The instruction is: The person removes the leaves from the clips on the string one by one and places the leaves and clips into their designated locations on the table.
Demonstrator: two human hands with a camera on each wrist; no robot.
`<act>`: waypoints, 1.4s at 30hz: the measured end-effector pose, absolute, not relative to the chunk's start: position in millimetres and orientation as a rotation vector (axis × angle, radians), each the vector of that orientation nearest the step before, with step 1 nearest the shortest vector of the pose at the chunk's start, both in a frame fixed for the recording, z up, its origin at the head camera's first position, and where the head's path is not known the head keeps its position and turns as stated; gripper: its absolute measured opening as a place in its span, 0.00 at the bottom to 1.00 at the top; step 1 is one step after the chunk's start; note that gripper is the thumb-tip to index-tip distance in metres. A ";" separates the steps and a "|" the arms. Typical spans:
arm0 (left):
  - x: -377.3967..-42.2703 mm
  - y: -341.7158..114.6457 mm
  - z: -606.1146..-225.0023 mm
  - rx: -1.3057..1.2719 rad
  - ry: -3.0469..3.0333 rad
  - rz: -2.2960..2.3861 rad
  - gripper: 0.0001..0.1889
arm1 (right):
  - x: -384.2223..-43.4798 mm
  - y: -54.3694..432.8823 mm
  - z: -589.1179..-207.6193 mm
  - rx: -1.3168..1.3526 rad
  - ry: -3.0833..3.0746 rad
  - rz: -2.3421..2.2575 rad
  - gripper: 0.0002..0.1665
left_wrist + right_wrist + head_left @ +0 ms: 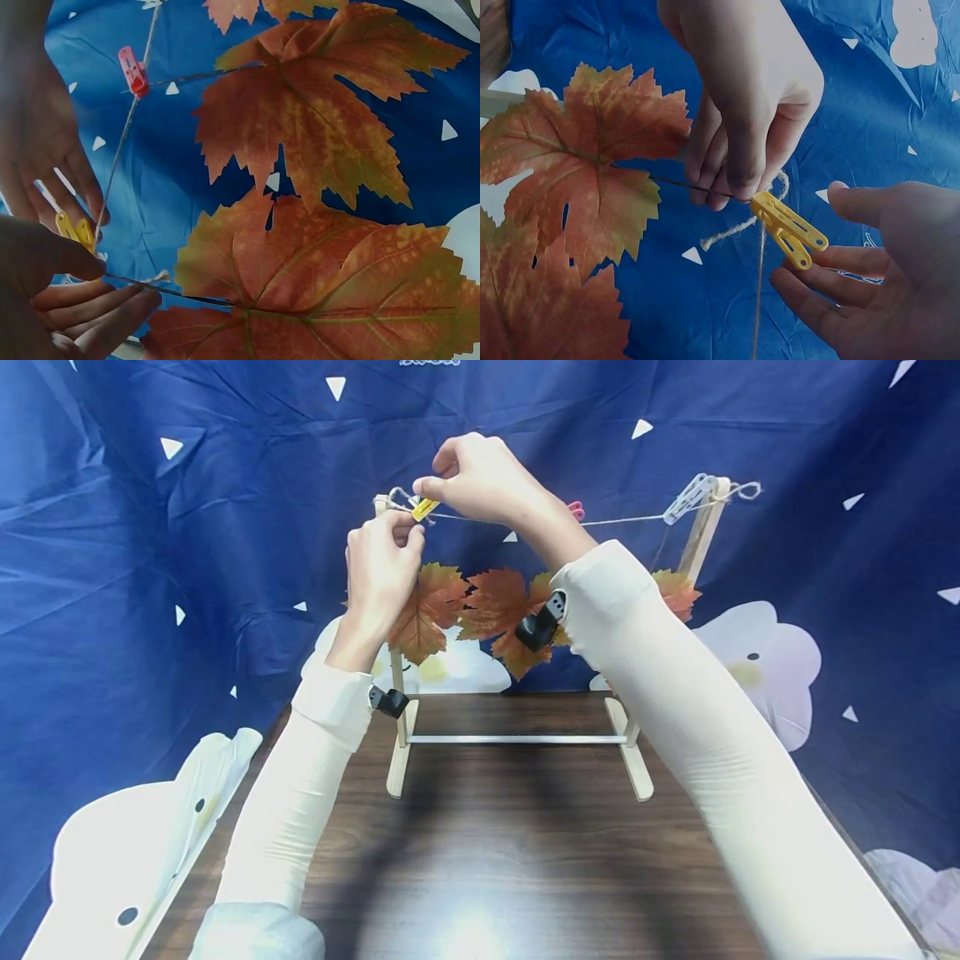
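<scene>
A yellow clothespin [784, 229] is clipped on the twine at its left end, over the stem of an orange maple leaf [315, 285]. My left hand [382, 564] pinches that stem [690, 184] right beside the clothespin's jaws. My right hand [483, 477] is at the clothespin's handle end; in the right wrist view its thumb and fingers are spread apart, with fingertips close to the handles. Whether they touch I cannot tell. Another leaf [300, 112] hangs beside it, its stem held on the twine by a pink clothespin [133, 71].
The twine [622, 519] runs between two wooden posts, knotted at each. A pale clothespin [688, 499] hangs near the right post [705, 531], with a leaf [677, 593] below. A white crossbar [517, 739] joins the feet on the brown table [480, 827]. Blue patterned cloth [262, 460] surrounds it.
</scene>
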State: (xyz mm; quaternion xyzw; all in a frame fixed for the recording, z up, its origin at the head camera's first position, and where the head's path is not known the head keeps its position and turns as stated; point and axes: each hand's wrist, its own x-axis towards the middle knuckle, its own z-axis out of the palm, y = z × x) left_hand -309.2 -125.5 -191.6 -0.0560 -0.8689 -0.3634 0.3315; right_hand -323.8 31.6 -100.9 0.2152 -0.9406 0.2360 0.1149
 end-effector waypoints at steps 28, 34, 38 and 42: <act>-312.9 -123.7 -187.2 -0.119 -2.294 -0.965 0.11 | -326.7 36.4 -111.5 0.553 -2.692 0.788 0.21; -312.8 -121.5 -187.5 -0.134 -2.308 -0.979 0.11 | -327.2 38.6 -114.1 0.514 -2.670 0.788 0.21; -312.8 -120.5 -186.7 -0.137 -2.306 -0.976 0.11 | -328.2 40.4 -114.1 0.502 -2.638 0.838 0.20; -312.4 -120.1 -186.2 -0.137 -2.303 -0.968 0.11 | -328.5 41.2 -113.3 0.478 -2.607 0.891 0.19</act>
